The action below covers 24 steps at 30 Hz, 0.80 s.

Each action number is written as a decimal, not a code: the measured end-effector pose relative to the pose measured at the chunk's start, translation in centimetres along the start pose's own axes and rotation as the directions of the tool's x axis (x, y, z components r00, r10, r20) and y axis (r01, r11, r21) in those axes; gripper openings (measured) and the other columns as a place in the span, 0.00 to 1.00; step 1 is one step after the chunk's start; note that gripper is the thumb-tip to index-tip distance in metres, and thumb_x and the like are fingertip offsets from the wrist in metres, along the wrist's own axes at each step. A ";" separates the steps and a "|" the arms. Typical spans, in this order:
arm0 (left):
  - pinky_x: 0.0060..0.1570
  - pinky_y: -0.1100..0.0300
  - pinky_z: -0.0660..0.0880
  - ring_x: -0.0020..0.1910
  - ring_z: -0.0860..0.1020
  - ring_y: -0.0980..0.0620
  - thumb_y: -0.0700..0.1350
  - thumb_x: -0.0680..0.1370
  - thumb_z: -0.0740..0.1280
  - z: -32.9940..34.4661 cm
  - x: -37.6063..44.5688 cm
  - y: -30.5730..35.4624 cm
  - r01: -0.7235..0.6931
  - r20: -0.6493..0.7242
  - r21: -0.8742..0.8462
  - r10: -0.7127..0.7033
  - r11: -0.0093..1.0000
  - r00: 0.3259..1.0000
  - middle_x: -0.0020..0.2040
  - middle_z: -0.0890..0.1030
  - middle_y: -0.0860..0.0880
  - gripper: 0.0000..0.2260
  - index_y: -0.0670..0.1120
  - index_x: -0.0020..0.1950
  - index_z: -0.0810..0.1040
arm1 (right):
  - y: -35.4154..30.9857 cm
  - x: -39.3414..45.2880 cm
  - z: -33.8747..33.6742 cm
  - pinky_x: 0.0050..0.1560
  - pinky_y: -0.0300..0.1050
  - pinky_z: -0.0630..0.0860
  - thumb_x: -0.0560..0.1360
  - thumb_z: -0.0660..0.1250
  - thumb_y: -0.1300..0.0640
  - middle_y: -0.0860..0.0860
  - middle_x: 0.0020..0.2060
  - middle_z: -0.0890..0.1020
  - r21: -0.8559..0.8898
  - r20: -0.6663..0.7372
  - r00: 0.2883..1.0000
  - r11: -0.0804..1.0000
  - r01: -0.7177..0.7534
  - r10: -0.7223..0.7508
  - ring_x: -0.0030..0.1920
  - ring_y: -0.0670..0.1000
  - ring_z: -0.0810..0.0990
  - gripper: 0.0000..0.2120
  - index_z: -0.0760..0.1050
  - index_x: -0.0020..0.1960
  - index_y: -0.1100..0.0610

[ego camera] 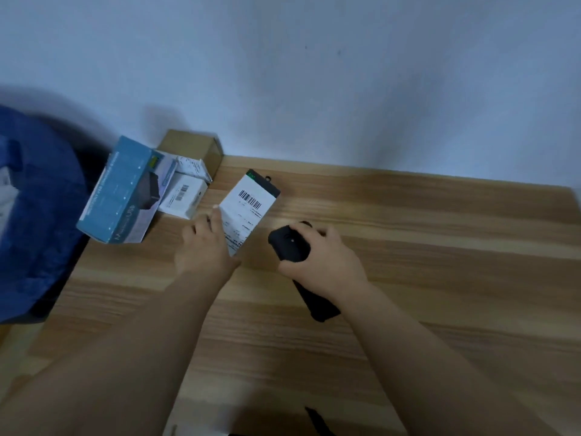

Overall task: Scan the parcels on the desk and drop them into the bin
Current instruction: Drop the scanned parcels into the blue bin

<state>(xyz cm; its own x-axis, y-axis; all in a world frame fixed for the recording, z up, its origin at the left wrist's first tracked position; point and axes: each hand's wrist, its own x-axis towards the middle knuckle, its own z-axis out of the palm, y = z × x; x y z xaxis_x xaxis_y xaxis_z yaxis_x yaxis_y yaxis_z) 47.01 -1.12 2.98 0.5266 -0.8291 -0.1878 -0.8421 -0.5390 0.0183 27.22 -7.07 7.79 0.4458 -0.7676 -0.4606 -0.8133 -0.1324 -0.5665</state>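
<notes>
Head view, nearest me: my right hand (317, 256) wraps its fingers round a black handheld barcode scanner (290, 247), the head aimed up and left toward the flat white parcel with a printed barcode label (248, 206), the handle trailing back under my wrist toward the lower right. My left hand (204, 247) grips the near left edge of that parcel; its fingers run along the left side, one fingertip reaching the label's left edge, and the near corner is hidden behind my hand. The parcel's long axis runs from near-left to far-right, its dark-trimmed end pointing away toward the wall, barcode face up, over the light wood-grain desk (408, 278). I cannot tell whether it rests on the desk or is lifted.

Farther left sit a small white box with a barcode (184, 196), a tilted teal carton (125, 190) and a brown cardboard box (191, 146) against the wall. A blue bin (37, 215) stands at the desk's left edge.
</notes>
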 end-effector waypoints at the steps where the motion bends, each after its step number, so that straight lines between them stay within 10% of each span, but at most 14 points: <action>1: 0.59 0.48 0.71 0.66 0.65 0.40 0.59 0.71 0.73 -1.3 0.1 0.3 -0.027 -0.043 0.024 0.028 0.999 0.999 0.71 0.63 0.41 0.50 0.44 0.80 0.44 | -0.6 -0.4 -0.9 0.53 0.49 0.74 0.72 0.68 0.39 0.49 0.71 0.62 -0.025 -0.014 1.000 0.999 0.027 -0.027 0.61 0.58 0.74 0.36 0.57 0.77 0.35; 24: 0.62 0.53 0.71 0.67 0.67 0.43 0.59 0.73 0.71 -8.3 -2.2 1.2 0.033 -0.209 0.189 0.007 0.981 0.978 0.71 0.64 0.44 0.48 0.44 0.80 0.42 | -4.1 -6.7 -12.4 0.59 0.48 0.75 0.72 0.70 0.42 0.45 0.51 0.70 -0.346 -0.009 0.968 0.909 0.234 -0.252 0.53 0.52 0.72 0.30 0.67 0.73 0.39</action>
<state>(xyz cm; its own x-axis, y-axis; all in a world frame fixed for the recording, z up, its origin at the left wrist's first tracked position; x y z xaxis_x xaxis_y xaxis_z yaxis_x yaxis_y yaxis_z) 45.75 -1.15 11.57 0.5334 -0.8456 0.0215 -0.8309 -0.5286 -0.1739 22.97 -9.15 21.70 0.6332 -0.7147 -0.2970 -0.7643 -0.5168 -0.3857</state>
